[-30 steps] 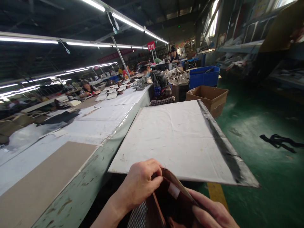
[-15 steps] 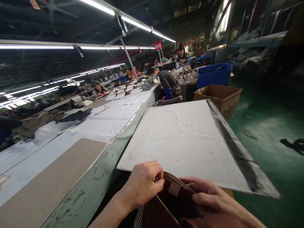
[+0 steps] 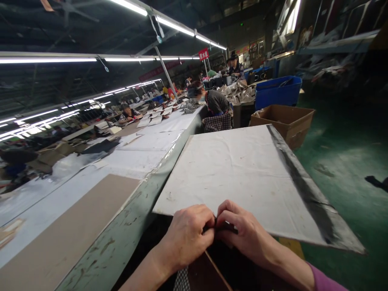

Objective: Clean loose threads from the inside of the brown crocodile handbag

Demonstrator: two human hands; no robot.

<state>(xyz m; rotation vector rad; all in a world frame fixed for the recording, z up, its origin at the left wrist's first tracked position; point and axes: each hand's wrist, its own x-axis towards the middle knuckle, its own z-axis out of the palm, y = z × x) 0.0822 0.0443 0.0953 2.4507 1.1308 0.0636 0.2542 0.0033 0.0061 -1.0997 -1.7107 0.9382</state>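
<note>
My left hand (image 3: 188,234) and my right hand (image 3: 242,232) meet at the near edge of a white paper-covered board (image 3: 242,173). Both are closed in a pinch on the top edge of a dark brown leather piece (image 3: 209,270), which hangs below them toward my lap. Only a sliver of that edge shows between the fingertips. A checked cloth (image 3: 182,281) peeks out under my left wrist.
A long worktable (image 3: 100,173) with white sheets and a brown cardboard panel (image 3: 66,230) runs along the left. Ahead sit a person in a striped top (image 3: 216,103), a cardboard box (image 3: 285,119) and a blue bin (image 3: 277,91). Green floor lies to the right.
My right hand has come up from beneath the leather piece to meet the left hand at its top edge. The piece's opened flap is closed now and mostly hidden.
</note>
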